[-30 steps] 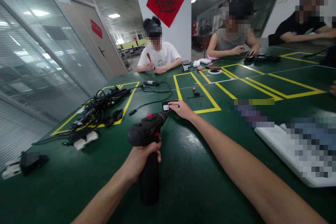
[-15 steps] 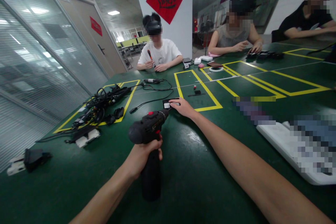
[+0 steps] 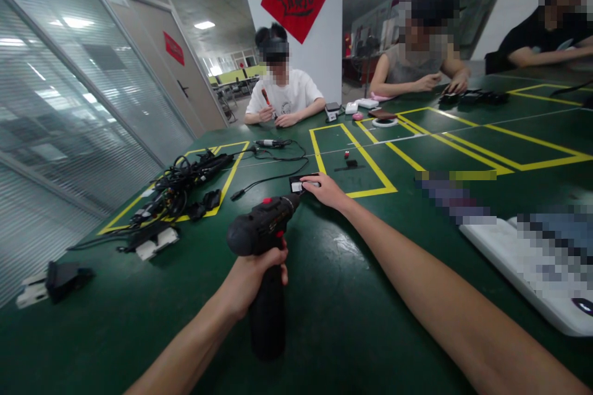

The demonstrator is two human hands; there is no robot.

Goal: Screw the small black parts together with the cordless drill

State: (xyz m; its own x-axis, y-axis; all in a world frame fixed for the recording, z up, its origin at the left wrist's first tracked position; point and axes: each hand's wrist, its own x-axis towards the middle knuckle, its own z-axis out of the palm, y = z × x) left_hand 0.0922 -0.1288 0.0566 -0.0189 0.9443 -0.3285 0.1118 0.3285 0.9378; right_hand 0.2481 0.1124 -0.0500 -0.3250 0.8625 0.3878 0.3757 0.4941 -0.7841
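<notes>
My left hand (image 3: 259,274) is wrapped round the grip of a black cordless drill (image 3: 262,225) with red accents. The drill points forward and to the right, and its handle hangs down towards me. Just past the chuck, a small black device with a white face (image 3: 297,186) rests on the green table. My right hand (image 3: 324,190) holds this device from its right side, the thumb and fingers pressed on it. The drill's tip meets or nearly meets the device; whether they touch cannot be made out.
To the left lie a heap of black cables (image 3: 180,188), small black parts (image 3: 206,203) and black-and-white pieces (image 3: 155,242). A thin cable (image 3: 266,182) runs behind the device. At right is a white tray-like object (image 3: 519,278), partly blurred. Several people sit across the green table (image 3: 352,333).
The view has shifted very slightly. Both hands, the drill and the small device keep the same arrangement.
</notes>
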